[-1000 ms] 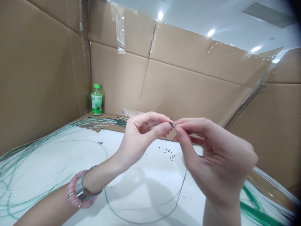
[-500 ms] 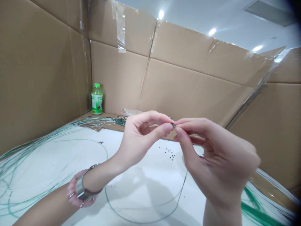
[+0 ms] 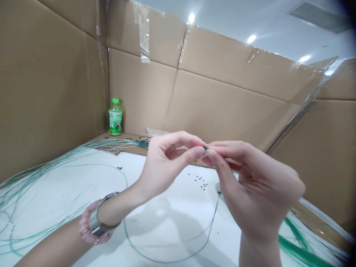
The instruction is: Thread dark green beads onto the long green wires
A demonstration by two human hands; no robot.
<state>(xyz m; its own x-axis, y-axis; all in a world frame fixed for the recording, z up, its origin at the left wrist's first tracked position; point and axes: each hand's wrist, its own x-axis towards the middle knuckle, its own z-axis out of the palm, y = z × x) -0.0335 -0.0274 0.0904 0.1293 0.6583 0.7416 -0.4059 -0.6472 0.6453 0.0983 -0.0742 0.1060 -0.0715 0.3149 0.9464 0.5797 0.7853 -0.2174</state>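
Note:
My left hand [image 3: 167,163] and my right hand [image 3: 258,189] meet in the air above the table, their fingertips pinching a tiny dark green bead [image 3: 205,148] from both sides. A thin green-coated wire [image 3: 167,258] drops from my right hand and curves in a wide loop across the white table. A small dark bead [image 3: 219,192] sits on that wire just below my right hand. The wire's end inside my fingers is hidden.
Loose dark beads [image 3: 200,181] are scattered on the white table [image 3: 69,185]. Bundles of green wire lie at the left [image 3: 55,167] and lower right [image 3: 300,252]. A green-capped plastic bottle [image 3: 115,116] stands in the back corner, against taped cardboard walls [image 3: 222,100].
A small dark bead now shows on the wire below my right hand. My fingertips have closed further around the green bead, and both hands have barely moved.

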